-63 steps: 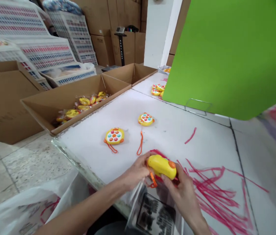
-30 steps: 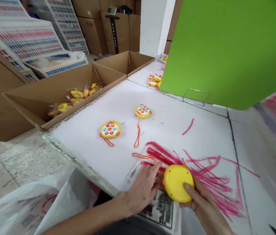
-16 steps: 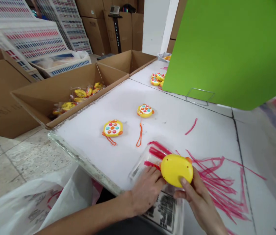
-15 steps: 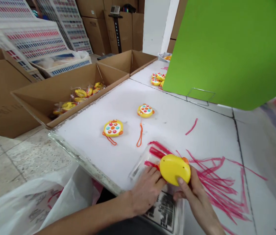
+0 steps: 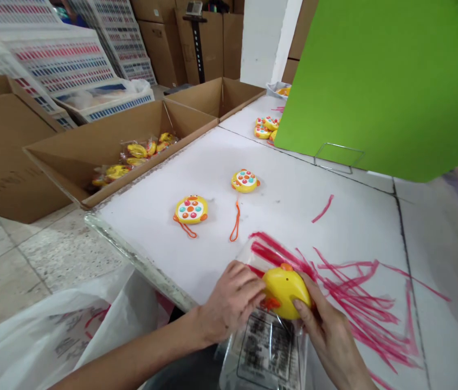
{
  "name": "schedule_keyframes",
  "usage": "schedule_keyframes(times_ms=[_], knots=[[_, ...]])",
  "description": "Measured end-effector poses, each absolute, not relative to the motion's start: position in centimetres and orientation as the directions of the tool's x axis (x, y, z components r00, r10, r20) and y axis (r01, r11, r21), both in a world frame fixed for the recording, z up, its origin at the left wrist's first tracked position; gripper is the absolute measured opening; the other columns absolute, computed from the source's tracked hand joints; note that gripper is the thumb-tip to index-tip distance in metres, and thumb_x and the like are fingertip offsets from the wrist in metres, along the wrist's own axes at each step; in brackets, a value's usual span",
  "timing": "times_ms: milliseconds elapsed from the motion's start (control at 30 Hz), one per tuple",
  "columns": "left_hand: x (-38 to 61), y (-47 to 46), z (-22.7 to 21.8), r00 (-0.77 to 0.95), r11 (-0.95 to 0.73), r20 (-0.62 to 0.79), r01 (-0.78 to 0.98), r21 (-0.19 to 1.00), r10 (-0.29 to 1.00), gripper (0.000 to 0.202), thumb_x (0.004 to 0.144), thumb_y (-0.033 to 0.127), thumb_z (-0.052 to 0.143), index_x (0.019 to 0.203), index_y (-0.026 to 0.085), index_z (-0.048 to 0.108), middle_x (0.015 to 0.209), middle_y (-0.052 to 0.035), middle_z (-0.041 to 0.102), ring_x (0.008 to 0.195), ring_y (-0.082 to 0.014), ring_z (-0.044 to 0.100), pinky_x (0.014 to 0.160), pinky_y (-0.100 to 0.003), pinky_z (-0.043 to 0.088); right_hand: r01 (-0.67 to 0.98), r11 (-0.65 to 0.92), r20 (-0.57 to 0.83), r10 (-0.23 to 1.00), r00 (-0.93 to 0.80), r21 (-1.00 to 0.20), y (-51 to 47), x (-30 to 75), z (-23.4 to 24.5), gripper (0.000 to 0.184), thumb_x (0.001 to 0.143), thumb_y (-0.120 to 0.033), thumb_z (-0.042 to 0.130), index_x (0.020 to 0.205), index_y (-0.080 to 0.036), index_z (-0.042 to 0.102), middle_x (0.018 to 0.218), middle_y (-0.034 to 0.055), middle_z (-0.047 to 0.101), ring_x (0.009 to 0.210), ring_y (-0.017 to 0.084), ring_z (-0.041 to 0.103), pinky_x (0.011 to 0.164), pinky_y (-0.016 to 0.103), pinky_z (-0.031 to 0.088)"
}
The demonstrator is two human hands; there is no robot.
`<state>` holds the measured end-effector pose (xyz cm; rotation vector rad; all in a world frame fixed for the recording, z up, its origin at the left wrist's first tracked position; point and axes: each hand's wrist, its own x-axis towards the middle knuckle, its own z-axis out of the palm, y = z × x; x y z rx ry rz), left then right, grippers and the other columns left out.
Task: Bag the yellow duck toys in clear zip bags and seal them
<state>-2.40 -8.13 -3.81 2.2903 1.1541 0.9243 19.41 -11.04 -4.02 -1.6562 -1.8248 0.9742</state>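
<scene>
My right hand [image 5: 328, 333] grips a yellow duck-shaped toy [image 5: 285, 284] by its plain back, low over the near edge of the white table [image 5: 294, 200]. My left hand [image 5: 232, 300] pinches the mouth of a clear plastic bag [image 5: 265, 352] with black print, right beside the toy. The toy sits at the bag's opening. Two more yellow toys with coloured buttons [image 5: 191, 209] [image 5: 245, 180] lie further out on the table, each with an orange cord.
An open cardboard box [image 5: 90, 146] holding bagged toys stands left of the table. A green board [image 5: 383, 81] on a wire stand rises at the back right, with more toys [image 5: 265, 127] beside it. Red marker streaks cover the table's right. A white plastic sack [image 5: 50, 336] lies lower left.
The toy has come down from held-up, back showing, to the bag's mouth. My left hand has shifted from flat on the bag to pinching its opening.
</scene>
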Motion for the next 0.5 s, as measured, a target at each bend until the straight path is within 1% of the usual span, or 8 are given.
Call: schedule_keyframes(times_ms=[67,133,200,233,300,367,433,500], knots=[[-3.4,-7.7,-3.0,0.298,-0.401,0.277,0.543,0.738,0.914,0.017,0.088,0.023,0.046,0.090,0.015,0.061,0.083,-0.0061,0.062,0.081,-0.0170,0.052,0.076,-0.030,0.040,0.640,0.031,-0.087,0.985,-0.152,-0.768,-11.2,19.4,-3.8,0.050,0.091,-0.041,0.042,0.136,-0.021,0.033,0.110,0.0085,0.063,0.071,0.020,0.064,0.070,0.033,0.052],[-4.1,-7.4,-2.4,0.196,-0.152,0.055,0.524,0.838,0.979,0.027,0.090,0.030,0.042,0.078,0.014,0.061,0.073,-0.0039,0.061,0.071,-0.0153,0.053,0.064,-0.025,0.040,0.639,0.048,-0.065,0.986,-0.152,-0.767,-11.2,19.5,-3.7,0.050,0.091,-0.039,0.042,0.137,-0.022,0.032,0.109,0.0079,0.063,0.070,0.019,0.063,0.068,0.032,0.052],[-4.3,-7.3,-2.2,0.205,0.060,-0.173,0.464,0.884,0.963,0.033,0.089,0.035,0.041,0.071,0.014,0.059,0.064,-0.0015,0.059,0.061,-0.0129,0.052,0.055,-0.022,0.037,0.640,0.062,-0.036,0.990,-0.140,-0.765,-11.2,19.6,-3.9,0.050,0.091,-0.038,0.043,0.137,-0.021,0.032,0.108,0.0079,0.064,0.071,0.019,0.064,0.066,0.032,0.053],[-4.2,-7.2,-2.3,0.237,0.120,-0.238,0.426,0.897,0.942,0.032,0.088,0.035,0.042,0.071,0.013,0.059,0.063,-0.0009,0.059,0.059,-0.0122,0.052,0.053,-0.021,0.035,0.641,0.076,-0.020,0.990,-0.141,-0.764,-11.2,19.6,-4.0,0.051,0.091,-0.038,0.043,0.137,-0.022,0.032,0.109,0.0081,0.063,0.073,0.020,0.065,0.067,0.032,0.053],[-3.7,-7.2,-2.6,0.287,0.155,-0.273,0.374,0.914,0.918,0.025,0.085,0.030,0.046,0.073,0.013,0.059,0.064,-0.0003,0.059,0.058,-0.0114,0.051,0.053,-0.020,0.035,0.635,0.123,0.024,0.986,-0.163,-0.762,-11.1,19.7,-4.4,0.050,0.090,-0.037,0.046,0.137,-0.023,0.035,0.115,0.0078,0.061,0.083,0.022,0.065,0.072,0.033,0.054],[-3.1,-7.1,-3.0,0.274,0.137,-0.247,0.364,0.921,0.930,0.020,0.083,0.025,0.047,0.071,0.013,0.057,0.063,0.0008,0.057,0.057,-0.0108,0.049,0.052,-0.020,0.033,0.617,0.162,0.047,0.979,-0.199,-0.770,-10.9,19.8,-4.5,0.050,0.089,-0.035,0.047,0.136,-0.025,0.036,0.121,0.0064,0.057,0.094,0.023,0.063,0.080,0.035,0.053],[-2.6,-6.9,-3.3,0.247,0.116,-0.214,0.358,0.926,0.945,0.020,0.084,0.024,0.045,0.070,0.014,0.055,0.062,0.0012,0.055,0.058,-0.0109,0.048,0.053,-0.020,0.033,0.595,0.159,0.014,0.970,-0.241,-0.788,-10.8,19.8,-4.2,0.049,0.089,-0.033,0.048,0.136,-0.027,0.037,0.124,0.0051,0.056,0.101,0.023,0.060,0.085,0.036,0.050],[-2.2,-6.6,-3.4,0.243,0.108,-0.195,0.333,0.937,0.950,0.019,0.084,0.024,0.044,0.071,0.015,0.055,0.064,0.0008,0.056,0.060,-0.0119,0.051,0.055,-0.020,0.035,0.576,0.134,-0.059,0.951,-0.305,-0.807,-10.5,19.4,-3.3,0.045,0.090,-0.033,0.045,0.135,-0.028,0.040,0.123,0.0047,0.057,0.104,0.023,0.058,0.087,0.036,0.049]])
